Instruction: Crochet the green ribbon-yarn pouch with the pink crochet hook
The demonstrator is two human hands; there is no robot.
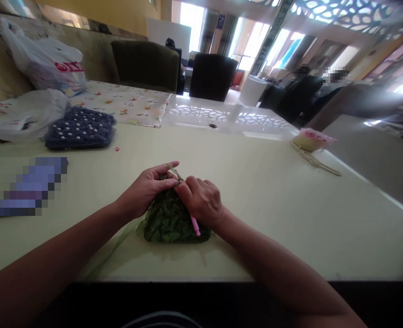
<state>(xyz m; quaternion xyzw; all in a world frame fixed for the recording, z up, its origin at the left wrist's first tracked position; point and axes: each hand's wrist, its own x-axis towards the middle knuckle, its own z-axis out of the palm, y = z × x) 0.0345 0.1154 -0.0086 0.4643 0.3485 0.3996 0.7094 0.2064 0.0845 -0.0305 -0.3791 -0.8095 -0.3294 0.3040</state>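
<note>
A dark green crocheted piece (170,221) with a ruffled, leafy surface stands on the table between my hands. My left hand (150,187) pinches its upper edge with thumb and fingers, the index finger stretched out with green ribbon yarn over it. That ribbon yarn (119,239) also trails from the piece down to the table's front edge. My right hand (201,198) is closed around a pink crochet hook (195,225), whose handle end sticks out below the palm. The hook's tip meets the work near my left thumb, where fingers partly hide it.
On the left lie a navy beaded crocheted piece (80,130), a white plastic bag (51,64) and a blurred-out flat object (30,187). A small pink ring (117,149) sits nearby. Far right stands a pink-and-cream bundle (312,139) with cord. Chairs (146,66) and seated people are beyond.
</note>
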